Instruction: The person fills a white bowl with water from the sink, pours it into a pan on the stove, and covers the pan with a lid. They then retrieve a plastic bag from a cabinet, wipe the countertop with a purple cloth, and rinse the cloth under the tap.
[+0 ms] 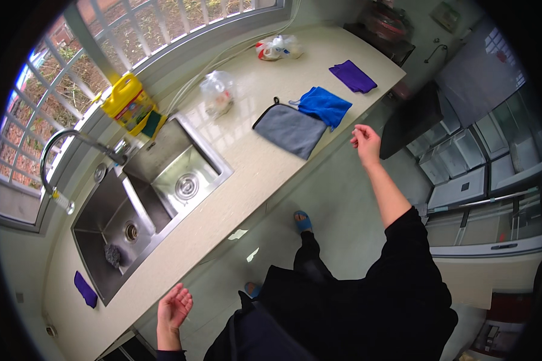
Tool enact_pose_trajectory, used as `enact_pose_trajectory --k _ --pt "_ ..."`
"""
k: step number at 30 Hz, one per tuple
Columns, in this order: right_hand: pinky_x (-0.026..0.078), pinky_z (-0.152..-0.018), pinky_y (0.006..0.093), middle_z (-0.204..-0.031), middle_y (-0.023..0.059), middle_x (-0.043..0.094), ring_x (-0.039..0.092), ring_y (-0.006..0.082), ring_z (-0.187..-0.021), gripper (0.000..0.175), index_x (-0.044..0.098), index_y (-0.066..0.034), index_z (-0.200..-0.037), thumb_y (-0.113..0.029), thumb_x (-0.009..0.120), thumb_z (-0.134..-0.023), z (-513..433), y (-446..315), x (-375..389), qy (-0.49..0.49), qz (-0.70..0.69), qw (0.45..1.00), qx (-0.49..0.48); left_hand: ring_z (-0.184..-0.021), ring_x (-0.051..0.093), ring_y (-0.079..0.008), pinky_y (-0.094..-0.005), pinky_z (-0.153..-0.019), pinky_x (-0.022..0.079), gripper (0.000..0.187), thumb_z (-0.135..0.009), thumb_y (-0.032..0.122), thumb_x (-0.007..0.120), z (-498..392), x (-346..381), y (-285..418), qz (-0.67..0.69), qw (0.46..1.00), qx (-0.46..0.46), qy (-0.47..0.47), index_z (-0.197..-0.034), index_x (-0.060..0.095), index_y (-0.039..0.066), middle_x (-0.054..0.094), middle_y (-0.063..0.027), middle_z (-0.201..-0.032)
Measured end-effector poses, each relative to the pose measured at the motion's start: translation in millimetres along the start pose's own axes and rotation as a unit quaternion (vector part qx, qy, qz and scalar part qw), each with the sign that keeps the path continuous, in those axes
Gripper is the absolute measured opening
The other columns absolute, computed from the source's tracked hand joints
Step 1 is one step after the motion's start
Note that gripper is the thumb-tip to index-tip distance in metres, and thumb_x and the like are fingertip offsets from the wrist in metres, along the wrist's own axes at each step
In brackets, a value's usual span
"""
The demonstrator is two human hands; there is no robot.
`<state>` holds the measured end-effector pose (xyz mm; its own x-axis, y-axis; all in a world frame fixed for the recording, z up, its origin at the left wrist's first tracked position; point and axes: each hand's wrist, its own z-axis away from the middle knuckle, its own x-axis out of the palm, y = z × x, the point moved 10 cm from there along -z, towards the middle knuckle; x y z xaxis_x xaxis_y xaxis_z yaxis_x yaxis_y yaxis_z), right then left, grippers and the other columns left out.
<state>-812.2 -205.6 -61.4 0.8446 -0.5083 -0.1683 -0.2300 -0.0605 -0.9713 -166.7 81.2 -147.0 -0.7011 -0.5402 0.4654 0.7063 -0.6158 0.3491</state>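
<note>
My left hand (175, 307) is held just off the counter's front edge near the sink, palm up, fingers loosely curled, holding nothing. Off the same edge farther right, my right hand (366, 143) hangs with fingers partly bent and nothing visible in it. Nearest to it on the counter lie a blue cloth (325, 107) and a grey cloth with black trim (291, 129), the two touching. Beyond them is a folded purple cloth (353, 76). A second purple cloth (85, 289) lies left of the double steel sink (151, 239), whose left basin holds a grey scrubber (113, 256).
A yellow jug (128, 101) stands behind the sink, with a green and yellow sponge (151, 124) by it. Two knotted plastic bags, one nearer (217, 94) and one farther (278, 48), sit on the counter. The faucet (81, 135) arches over the left basin. A glass-fronted cabinet (488, 221) stands at right.
</note>
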Motion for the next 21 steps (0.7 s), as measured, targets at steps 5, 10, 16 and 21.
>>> enact_pose_trajectory --k 5,10,16,21 --pt "0.045 -0.055 0.0261 -0.077 0.0045 0.061 0.056 0.0103 -0.063 0.01 0.062 -0.0006 -0.088 -0.008 0.056 -0.083 -145 21 -46 0.035 0.143 0.985 -0.092 -0.08 0.063 -0.0249 -0.0342 -0.073 0.052 0.022 -0.088 0.012 0.047 -52 154 -3 -0.025 0.998 0.029 -0.059 -0.107 0.052 0.003 0.064 -0.0115 -0.09" --pt "0.047 -0.072 0.0354 -0.096 0.0085 0.061 0.058 0.0249 -0.085 0.027 0.063 -0.006 -0.097 -0.025 0.064 -0.078 -278 53 -61 0.039 0.366 0.918 -0.15 -0.08 0.062 -0.0227 -0.0332 -0.072 0.051 0.023 -0.088 0.012 0.049 -84 275 -20 -0.104 0.992 0.031 -0.061 -0.108 0.05 0.002 0.062 -0.0113 -0.09" --pt "0.043 -0.088 0.0438 -0.117 0.0194 0.052 0.052 0.0333 -0.108 0.066 0.05 -0.0009 -0.118 -0.051 0.059 -0.076 -370 115 -60 -0.015 0.523 0.852 0.02 -0.078 0.061 -0.0199 -0.0296 -0.072 0.05 0.024 -0.087 0.009 0.048 -100 352 -31 -0.16 0.986 0.044 -0.019 -0.109 0.048 -0.001 0.06 -0.0109 -0.09" --pt "0.049 -0.075 0.038 -0.097 0.0162 0.063 0.061 0.0279 -0.091 0.041 0.06 0.001 -0.099 -0.032 0.066 -0.075 -396 148 -51 -0.141 0.399 0.894 0.147 -0.077 0.061 -0.019 -0.0288 -0.071 0.05 0.024 -0.087 0.008 0.048 -112 385 -35 -0.165 0.985 0.045 -0.001 -0.109 0.048 -0.001 0.06 -0.0106 -0.089"
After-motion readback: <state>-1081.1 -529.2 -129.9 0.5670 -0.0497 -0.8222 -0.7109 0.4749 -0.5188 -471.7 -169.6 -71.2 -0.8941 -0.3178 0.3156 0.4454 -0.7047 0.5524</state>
